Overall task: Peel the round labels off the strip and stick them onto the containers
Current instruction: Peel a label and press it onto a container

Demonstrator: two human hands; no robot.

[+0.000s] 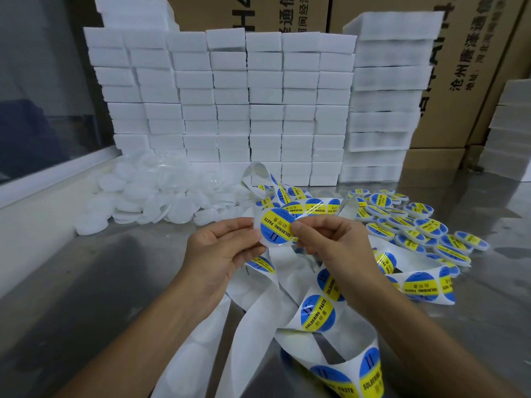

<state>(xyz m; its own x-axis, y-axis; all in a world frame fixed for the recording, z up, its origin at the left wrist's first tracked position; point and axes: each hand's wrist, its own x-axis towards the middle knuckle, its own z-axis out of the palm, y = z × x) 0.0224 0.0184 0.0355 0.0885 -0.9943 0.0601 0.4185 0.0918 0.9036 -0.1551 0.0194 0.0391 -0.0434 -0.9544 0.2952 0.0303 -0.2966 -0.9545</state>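
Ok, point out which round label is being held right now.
The round label raised between both hands, pinched by the left hand and right hand; the others lie on the strip.

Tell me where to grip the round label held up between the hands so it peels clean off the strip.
Judging by its pose, pinch the round label at its right edge, coming from the right, as the right hand does. The left hand holds its left side with the strip, so the right rim looks like the free one.
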